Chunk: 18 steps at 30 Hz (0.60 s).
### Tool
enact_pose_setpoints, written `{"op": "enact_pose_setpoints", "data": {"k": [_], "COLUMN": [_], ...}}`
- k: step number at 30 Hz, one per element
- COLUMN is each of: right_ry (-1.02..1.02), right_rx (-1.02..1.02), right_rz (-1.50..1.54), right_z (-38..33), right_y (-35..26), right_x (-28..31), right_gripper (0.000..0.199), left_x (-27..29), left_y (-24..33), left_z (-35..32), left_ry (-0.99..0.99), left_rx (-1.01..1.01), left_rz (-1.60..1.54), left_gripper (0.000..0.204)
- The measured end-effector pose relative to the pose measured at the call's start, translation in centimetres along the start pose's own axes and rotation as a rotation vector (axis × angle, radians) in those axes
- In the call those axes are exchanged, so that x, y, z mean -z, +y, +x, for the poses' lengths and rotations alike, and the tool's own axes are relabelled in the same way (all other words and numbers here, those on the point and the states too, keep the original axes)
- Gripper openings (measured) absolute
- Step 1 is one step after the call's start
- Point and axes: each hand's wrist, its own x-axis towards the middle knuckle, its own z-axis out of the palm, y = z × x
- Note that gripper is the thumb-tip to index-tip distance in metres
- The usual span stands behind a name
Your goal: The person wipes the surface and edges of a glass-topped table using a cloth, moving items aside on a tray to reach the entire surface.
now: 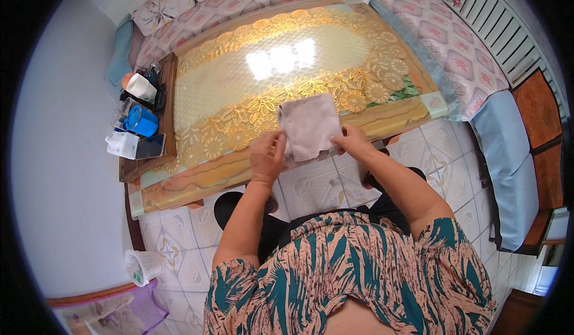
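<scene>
A folded pale grey-pink cloth lies over the near edge of a low table, its lower border hanging slightly past that edge. My right hand pinches the cloth's lower right side between thumb and fingers. At the lower left side, my left hand is closed, fingers curled against the cloth's edge; its fingertips are partly hidden. Under the cloth spreads a shiny gold floral table cover, with bright light reflected near the middle.
At the table's left end, a wooden tray holds a blue mug, a white cup and a tissue pack. A patterned sofa runs behind and right. A white wastebasket stands on the tiled floor.
</scene>
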Motion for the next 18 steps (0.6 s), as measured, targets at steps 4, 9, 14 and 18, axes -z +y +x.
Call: {"op": "enact_pose_setpoints", "data": {"k": [4, 9, 14, 18], "right_ry": [0.241, 0.291, 0.339, 0.225], "right_rx": [0.213, 0.395, 0.585, 0.580], "right_rz": [-0.409, -0.697, -0.932, -0.925], "right_z": [0.5, 0.1, -1.2, 0.7], "right_y": [-0.6, -2.3, -5.6, -4.2], "right_x": [0.8, -1.1, -5.8, -8.8], "right_gripper": [0.045, 0.075, 0.084, 0.075], "left_x": [1.3, 1.5, 0.2, 0.5], "left_y": [-4.9, -10.9, -9.5, -6.9], "left_z": [1.1, 2.8, 4.7, 4.7], "left_ry": [0.202, 0.198, 0.081, 0.059], "left_rx": [0.014, 0.105, 0.282, 0.375], "left_rz": [0.199, 0.544, 0.670, 0.702], "left_gripper": [0.026, 0.043, 0.054, 0.057]}}
